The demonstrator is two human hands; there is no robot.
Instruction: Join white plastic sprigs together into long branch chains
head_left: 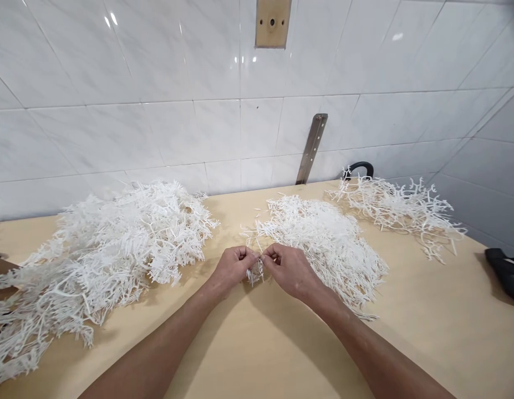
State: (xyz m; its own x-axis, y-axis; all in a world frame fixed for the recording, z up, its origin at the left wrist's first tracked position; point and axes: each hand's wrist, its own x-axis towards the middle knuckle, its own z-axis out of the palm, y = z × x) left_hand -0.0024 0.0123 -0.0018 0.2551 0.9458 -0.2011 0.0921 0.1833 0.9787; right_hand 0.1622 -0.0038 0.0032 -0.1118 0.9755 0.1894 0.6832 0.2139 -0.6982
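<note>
My left hand and my right hand meet over the table, fingertips almost touching. Both are closed in a pinch on a small white branched plastic piece, which hangs partly below the fingers; its exact shape is hard to make out. Just beyond the fingertips lie thin white plastic strands. Beside my right hand spreads a flat pile of short white plastic sticks, partly hidden by the right forearm. A taller heap of white branched plastic pieces covers the left side.
Bare branched white stems lie at the back right, near a black curved handle. A metal strip leans against the tiled wall behind the wooden table. At the right edge sits a black object.
</note>
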